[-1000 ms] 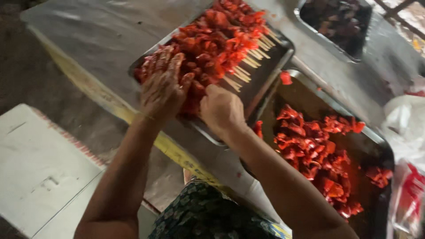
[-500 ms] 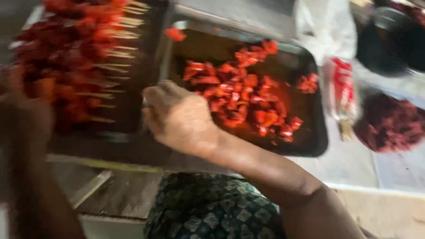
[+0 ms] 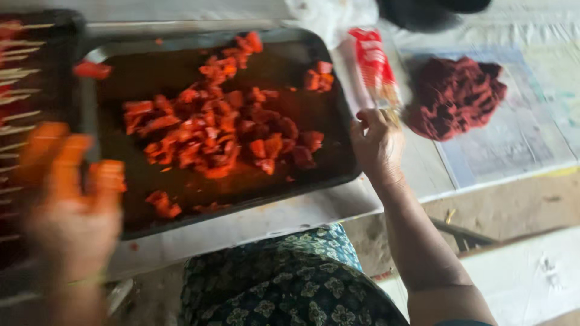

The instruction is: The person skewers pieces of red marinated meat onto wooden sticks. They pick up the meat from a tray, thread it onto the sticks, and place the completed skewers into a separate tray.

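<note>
Right hand (image 3: pixel 377 142): fingers loosely curled at mouth of red-and-clear skewer packet (image 3: pixel 376 66), pinch itself unclear. Left hand (image 3: pixel 72 211): blurred, sauce-stained fingers spread, empty. Meat tray (image 3: pixel 338 90) between both hands. Advice: draw one stick cleanly.

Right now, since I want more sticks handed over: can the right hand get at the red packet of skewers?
Probably yes: the right hand is already at the near end of the red packet of skewers, with nothing between them.
</note>
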